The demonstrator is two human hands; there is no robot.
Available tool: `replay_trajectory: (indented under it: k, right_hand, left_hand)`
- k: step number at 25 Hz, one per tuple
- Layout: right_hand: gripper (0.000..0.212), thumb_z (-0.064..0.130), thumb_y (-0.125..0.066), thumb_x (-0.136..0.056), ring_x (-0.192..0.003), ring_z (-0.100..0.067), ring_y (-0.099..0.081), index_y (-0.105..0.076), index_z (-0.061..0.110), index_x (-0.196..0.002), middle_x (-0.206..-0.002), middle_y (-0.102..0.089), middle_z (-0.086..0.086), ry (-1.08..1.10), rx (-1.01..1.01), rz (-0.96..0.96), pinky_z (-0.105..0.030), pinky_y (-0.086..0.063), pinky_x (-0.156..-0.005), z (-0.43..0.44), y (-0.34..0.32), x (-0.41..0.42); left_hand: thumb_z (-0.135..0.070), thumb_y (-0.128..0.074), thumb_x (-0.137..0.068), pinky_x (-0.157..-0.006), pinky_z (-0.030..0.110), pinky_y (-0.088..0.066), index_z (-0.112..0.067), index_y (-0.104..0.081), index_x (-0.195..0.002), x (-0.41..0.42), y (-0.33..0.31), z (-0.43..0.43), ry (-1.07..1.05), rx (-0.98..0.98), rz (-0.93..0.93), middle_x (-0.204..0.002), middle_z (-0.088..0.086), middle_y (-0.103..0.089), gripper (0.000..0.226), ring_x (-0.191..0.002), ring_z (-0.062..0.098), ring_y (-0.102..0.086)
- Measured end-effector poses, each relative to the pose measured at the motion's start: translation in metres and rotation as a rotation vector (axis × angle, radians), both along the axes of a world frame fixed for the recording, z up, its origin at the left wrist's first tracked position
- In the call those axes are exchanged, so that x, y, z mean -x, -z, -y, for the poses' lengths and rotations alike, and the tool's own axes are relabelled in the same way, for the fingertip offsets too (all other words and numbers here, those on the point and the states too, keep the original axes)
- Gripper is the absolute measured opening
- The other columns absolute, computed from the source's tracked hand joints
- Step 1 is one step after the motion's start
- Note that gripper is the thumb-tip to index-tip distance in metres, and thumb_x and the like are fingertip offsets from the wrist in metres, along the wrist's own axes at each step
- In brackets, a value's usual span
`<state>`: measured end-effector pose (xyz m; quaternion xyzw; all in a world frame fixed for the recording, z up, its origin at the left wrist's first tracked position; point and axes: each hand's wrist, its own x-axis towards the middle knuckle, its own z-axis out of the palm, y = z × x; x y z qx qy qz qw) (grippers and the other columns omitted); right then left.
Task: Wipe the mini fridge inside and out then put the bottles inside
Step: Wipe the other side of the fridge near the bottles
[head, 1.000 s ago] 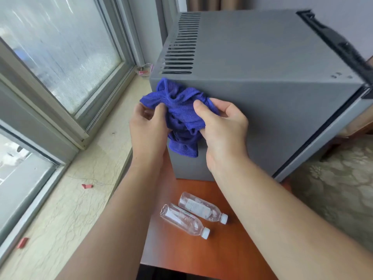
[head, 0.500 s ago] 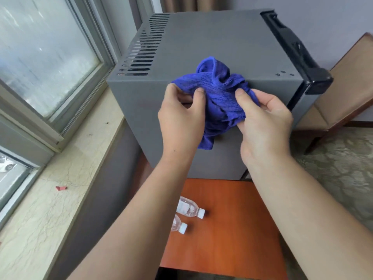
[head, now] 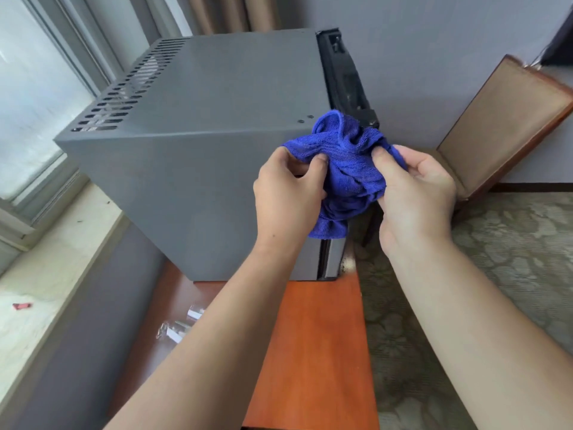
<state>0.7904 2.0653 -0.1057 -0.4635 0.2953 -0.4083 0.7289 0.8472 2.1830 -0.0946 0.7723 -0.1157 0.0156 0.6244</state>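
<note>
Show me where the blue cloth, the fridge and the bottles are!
blue cloth (head: pixel 347 169): head view, on the bunched middle between both hands.
fridge (head: pixel 186 187): head view, on its grey side panel.
bottles (head: pixel 176 330): head view, on the clear end showing beside the left forearm.

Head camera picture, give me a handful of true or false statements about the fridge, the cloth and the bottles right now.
1. Both hands hold the blue cloth. True: the left hand and right hand each pinch it.
2. The fridge door stands wide open. False: it looks shut, with only a dark seam at the front edge.
3. The bottles are inside the fridge. False: they lie on the wooden table, partly hidden by the left forearm.
4. The fridge has vent slots along its top near the window. True.
5. The cloth lies flat on the carpet. False: it is bunched up at the fridge's front top corner.
</note>
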Motion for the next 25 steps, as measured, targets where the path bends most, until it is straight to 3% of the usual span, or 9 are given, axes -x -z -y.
replay_trajectory:
  k: [3,7,12,18,22,25]
  right_hand:
    - [0.014,0.013,-0.08,-0.087,-0.095,-0.026,-0.077,-0.075,0.011,-0.101,-0.102,-0.079,-0.014,-0.072,0.025,0.006,-0.049,-0.063,-0.09,0.012,-0.002,0.008]
    - [0.045,0.031,-0.082,-0.081,-0.097,-0.017,-0.075,-0.071,0.006,-0.117,-0.111,-0.078,-0.012,-0.244,0.12,-0.024,-0.032,-0.06,-0.083,0.011,0.005,0.012]
    - [0.046,0.036,-0.08,-0.078,-0.104,-0.018,-0.076,-0.072,0.016,-0.12,-0.11,-0.079,-0.003,-0.327,0.154,-0.177,-0.046,-0.06,-0.097,0.005,0.04,0.005]
    - [0.047,0.043,-0.081,-0.077,-0.097,-0.011,-0.076,-0.07,0.021,-0.117,-0.105,-0.079,0.003,-0.14,0.086,-0.331,-0.045,-0.061,-0.094,-0.028,0.092,-0.006]
    - [0.059,0.054,-0.08,-0.062,-0.096,-0.019,-0.078,-0.074,0.017,-0.108,-0.1,-0.08,-0.002,-0.22,-0.052,-0.412,-0.05,-0.061,-0.093,-0.053,0.123,-0.01]
    - [0.06,0.054,-0.078,-0.06,-0.098,-0.019,-0.077,-0.075,0.02,-0.11,-0.102,-0.081,-0.001,-0.252,-0.072,-0.4,-0.049,-0.061,-0.094,-0.063,0.123,-0.012]
  left_hand:
    - [-0.033,-0.069,-0.089,-0.077,0.046,-0.063,-0.012,-0.068,-0.091,0.007,-0.003,0.013,0.005,0.0,-0.001,-0.068,-0.009,-0.073,0.022,-0.068,0.014,-0.075]
    - [-0.035,-0.067,-0.09,-0.077,0.042,-0.062,-0.02,-0.067,-0.088,0.012,0.0,0.017,-0.034,-0.049,0.033,-0.075,-0.009,-0.074,0.015,-0.071,0.014,-0.075]
    - [-0.035,-0.067,-0.087,-0.079,0.044,-0.063,-0.026,-0.072,-0.088,0.006,0.033,0.002,0.006,-0.097,-0.047,-0.078,-0.012,-0.075,0.01,-0.076,0.015,-0.076]
    - [-0.027,-0.07,-0.089,-0.077,0.039,-0.063,-0.026,-0.077,-0.092,-0.012,0.075,-0.022,0.084,-0.128,-0.095,-0.079,-0.009,-0.077,0.008,-0.077,0.014,-0.076]
    - [-0.024,-0.071,-0.088,-0.076,0.038,-0.062,-0.027,-0.077,-0.089,-0.019,0.106,-0.045,0.079,-0.216,-0.184,-0.076,-0.012,-0.077,0.007,-0.075,0.012,-0.075]
    - [-0.023,-0.068,-0.09,-0.066,0.021,-0.054,-0.026,-0.074,-0.087,-0.022,0.113,-0.051,0.052,-0.295,-0.155,-0.071,-0.017,-0.074,0.008,-0.068,0.0,-0.069]
